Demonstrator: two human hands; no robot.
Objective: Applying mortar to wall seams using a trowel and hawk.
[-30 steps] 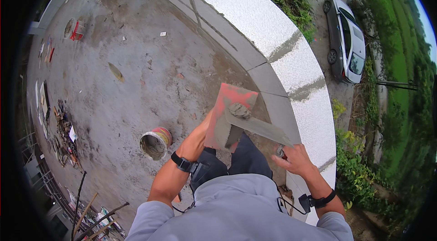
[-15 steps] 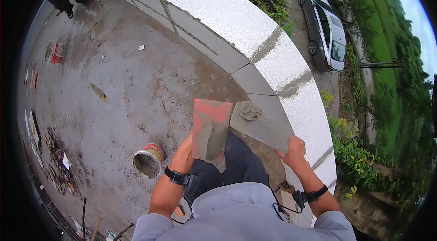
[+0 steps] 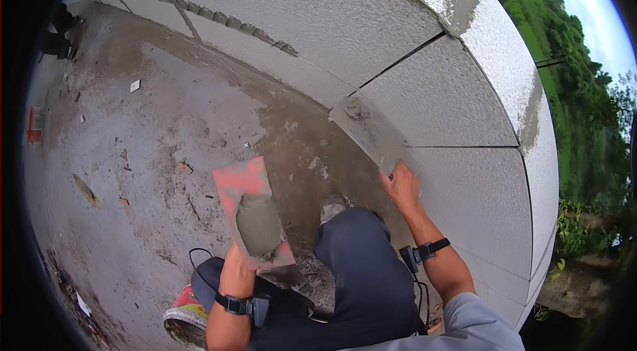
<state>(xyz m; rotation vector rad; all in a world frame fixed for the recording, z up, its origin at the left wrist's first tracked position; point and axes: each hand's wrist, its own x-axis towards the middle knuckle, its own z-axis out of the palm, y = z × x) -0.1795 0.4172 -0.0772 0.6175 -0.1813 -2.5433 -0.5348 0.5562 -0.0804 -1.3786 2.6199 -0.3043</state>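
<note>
One pale block wall (image 3: 424, 95) is curving along the person's right, two grey mortar bands (image 3: 462, 2) crossing its top. Just beside its inner face, one trowel (image 3: 381, 139) is extending from the right hand (image 3: 402, 185), whose fingers are closing around its handle end; one lump of mortar (image 3: 356, 110) is sitting on the blade's far end, and I cannot tell whether the blade is touching the wall. Farther from the wall, the left hand (image 3: 241, 261) is supporting one pink-red board (image 3: 239, 178) from below, one patch of grey mortar (image 3: 259, 225) spreading over it; its fingers are hiding underneath, so how far they are closing I cannot tell. Two buckets are standing well left of the wall, a red and yellow bucket (image 3: 189, 313) near the left forearm (image 3: 227, 331) and a red bucket (image 3: 34, 125) farther off, any writing on them blurring beyond reading
</note>
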